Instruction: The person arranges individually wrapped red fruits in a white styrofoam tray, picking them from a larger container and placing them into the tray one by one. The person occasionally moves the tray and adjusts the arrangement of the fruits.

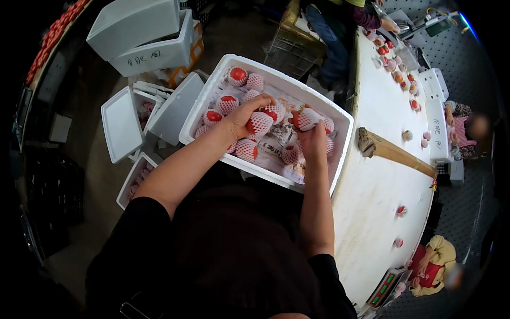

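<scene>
A white foam box (187, 133) lies in front of me, its floor covered with printed sheets. Inside are several red tomatoes (238, 75) in white foam net sleeves, most of them on the left side. Over the box's middle, my left hand (241, 119) is closed around netted tomatoes (261, 123), at least two. My right hand (312, 137), farther right inside the box, grips a netted tomato (308, 119). More netted tomatoes (290, 154) lie below and beside the right hand; the palms partly hide what is under them.
A long white table (370, 199) runs along the right, with a wooden beam (398, 149), scattered netted fruit and a digital scale (384, 288). Foam boxes (149, 60) and lids (122, 123) stand at the left. Co-workers are at the top and across the table; a wire crate (293, 52) stands beyond my box.
</scene>
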`<move>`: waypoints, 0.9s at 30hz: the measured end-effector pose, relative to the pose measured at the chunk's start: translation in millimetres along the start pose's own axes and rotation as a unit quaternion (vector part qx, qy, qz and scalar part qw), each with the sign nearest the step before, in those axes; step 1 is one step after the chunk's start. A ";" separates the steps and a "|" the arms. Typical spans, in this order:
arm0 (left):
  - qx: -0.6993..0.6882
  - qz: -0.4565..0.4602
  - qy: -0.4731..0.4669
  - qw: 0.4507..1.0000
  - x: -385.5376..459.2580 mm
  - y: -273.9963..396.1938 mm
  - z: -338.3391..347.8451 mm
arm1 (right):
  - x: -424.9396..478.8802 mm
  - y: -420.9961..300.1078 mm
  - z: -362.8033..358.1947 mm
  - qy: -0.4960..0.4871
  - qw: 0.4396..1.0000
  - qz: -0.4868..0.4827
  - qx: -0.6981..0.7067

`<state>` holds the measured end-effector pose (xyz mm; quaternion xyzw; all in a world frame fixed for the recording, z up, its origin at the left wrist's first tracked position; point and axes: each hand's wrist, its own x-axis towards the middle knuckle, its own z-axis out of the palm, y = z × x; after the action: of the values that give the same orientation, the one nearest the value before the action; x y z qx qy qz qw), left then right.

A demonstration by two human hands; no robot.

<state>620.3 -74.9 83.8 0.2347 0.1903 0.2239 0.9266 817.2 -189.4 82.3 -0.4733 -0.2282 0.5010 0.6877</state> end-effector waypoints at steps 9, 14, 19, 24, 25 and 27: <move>0.166 -0.219 -0.080 0.958 -2.2 -23.5 13.7 | -7.8 -1.8 9.4 -0.072 0.988 -0.046 0.125; 0.074 -0.202 -0.039 0.976 5.3 -26.9 10.9 | -13.2 8.7 31.7 -0.103 0.992 0.010 -0.065; 0.082 -0.201 -0.001 0.976 3.1 -19.6 11.1 | -8.9 10.9 21.0 -0.131 0.989 -0.004 -0.072; 0.015 -0.173 -0.006 0.985 -1.3 -12.6 19.8 | -9.5 3.0 23.4 -0.142 0.989 -0.008 -0.041; 0.024 -0.174 -0.010 0.984 -1.9 -12.3 19.2 | -11.1 0.5 25.6 -0.155 0.986 -0.023 -0.060; 0.044 -0.177 -0.017 0.983 -5.0 -10.3 18.4 | -14.1 -3.4 27.7 -0.172 0.978 -0.046 -0.107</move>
<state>627.9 -92.0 94.7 0.2411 0.2225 0.0436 0.9436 791.4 -190.6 100.0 -0.4401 -0.4166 0.5153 0.6060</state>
